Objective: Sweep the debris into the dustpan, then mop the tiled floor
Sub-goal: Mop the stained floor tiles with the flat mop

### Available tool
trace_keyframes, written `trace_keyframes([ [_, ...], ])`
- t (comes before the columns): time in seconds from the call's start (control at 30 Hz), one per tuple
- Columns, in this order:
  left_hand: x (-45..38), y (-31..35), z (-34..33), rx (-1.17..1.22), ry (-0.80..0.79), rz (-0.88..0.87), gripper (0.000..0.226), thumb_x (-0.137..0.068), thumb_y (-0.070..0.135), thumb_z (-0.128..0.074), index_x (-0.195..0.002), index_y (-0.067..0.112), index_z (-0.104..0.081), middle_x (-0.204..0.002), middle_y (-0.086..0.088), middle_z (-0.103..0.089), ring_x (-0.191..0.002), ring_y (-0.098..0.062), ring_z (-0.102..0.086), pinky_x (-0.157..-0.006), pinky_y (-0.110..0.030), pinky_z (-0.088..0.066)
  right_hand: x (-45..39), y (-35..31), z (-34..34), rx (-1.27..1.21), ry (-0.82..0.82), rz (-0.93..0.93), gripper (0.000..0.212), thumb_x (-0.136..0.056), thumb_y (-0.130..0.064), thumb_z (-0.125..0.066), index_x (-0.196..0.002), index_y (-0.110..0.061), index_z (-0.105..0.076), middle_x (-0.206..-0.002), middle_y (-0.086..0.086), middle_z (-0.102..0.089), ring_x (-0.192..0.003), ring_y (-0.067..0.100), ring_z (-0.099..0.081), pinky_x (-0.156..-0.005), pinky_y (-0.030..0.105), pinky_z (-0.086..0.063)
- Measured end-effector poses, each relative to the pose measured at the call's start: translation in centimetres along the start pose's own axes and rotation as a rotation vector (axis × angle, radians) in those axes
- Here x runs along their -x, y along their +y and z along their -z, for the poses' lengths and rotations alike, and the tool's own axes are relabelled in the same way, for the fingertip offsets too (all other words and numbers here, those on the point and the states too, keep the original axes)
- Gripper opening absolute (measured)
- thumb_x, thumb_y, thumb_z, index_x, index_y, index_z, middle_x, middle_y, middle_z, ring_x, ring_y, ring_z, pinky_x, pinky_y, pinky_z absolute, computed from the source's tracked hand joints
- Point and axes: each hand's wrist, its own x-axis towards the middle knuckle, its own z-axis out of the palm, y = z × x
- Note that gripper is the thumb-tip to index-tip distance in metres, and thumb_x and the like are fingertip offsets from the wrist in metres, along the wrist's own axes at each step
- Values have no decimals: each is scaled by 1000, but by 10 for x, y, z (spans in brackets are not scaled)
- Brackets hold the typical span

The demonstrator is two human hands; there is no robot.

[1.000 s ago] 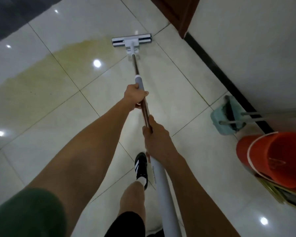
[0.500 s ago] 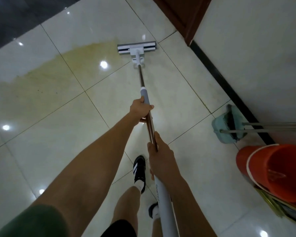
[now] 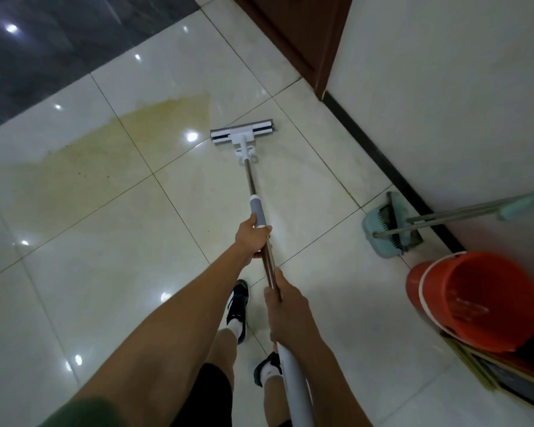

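Mop [image 3: 261, 208] shaft gripped: left hand [image 3: 252, 235] ahead, right hand [image 3: 285, 306] behind.

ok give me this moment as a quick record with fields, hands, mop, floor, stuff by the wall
left hand: grips the mop pole just below its grey sleeve
right hand: grips the pole lower down
mop head: flat on the tiled floor, at the right edge of the stain
yellowish stain: spreads left across several tiles
dustpan and broom: by the wall
orange bucket: nearer than the dustpan
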Motion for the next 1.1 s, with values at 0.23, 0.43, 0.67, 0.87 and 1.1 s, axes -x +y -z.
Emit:
trace_keyframes([
  [0.23,-47,47,20,-58,98,-74,41,-97,7,-60,-75,33,-37,-93,-19,-62,-63,-30,-60,-72,-48,-63,-48,-39,-4,-53,3,22,28,-104,-28,-43,-120,-13,-61,-80,-3,-62,-59,3,-56,-56,3,-42],
  [0.43,-122,116,68,-38,81,-85,18,-96,8,-63,-92,23,-55,-98,-20,-65,-61,-28,-63,-62,-40,-63,-127,-106,-37,-152,79,44,79,-85,-63,-31,-119,1,-63,-76,-3,-55,-63,9,-52,-66,16,-44],
  [0.67,-228,225,149,-53,60,-53,40,-93,12,-70,-130,9,-58,-95,-15,-69,-69,-29,-72,-67,-48,-64,-244,-220,-61,-4,-55,59,43,-104,-36,-44,-142,-16,-45,-83,-3,-59,-66,6,-58,-65,15,-48],
  [0.87,-294,303,227,-39,81,-87,24,-89,11,-71,-113,10,-66,-94,-16,-73,-75,-31,-74,-66,-50,-64,-312,-333,-87,-125,-135,21,46,-104,-28,-45,-148,-23,-36,-80,-1,-59,-47,4,-60,-45,16,-46],
  [1.1,-306,295,268,-5,69,-52,11,-90,10,-72,-96,14,-64,-88,-14,-73,-62,-25,-73,-63,-46,-64,-304,-364,-126,-41,-106,43,52,-105,-20,-42,-154,-15,-26,-95,3,-60,-55,4,-53,-41,6,-39],
])
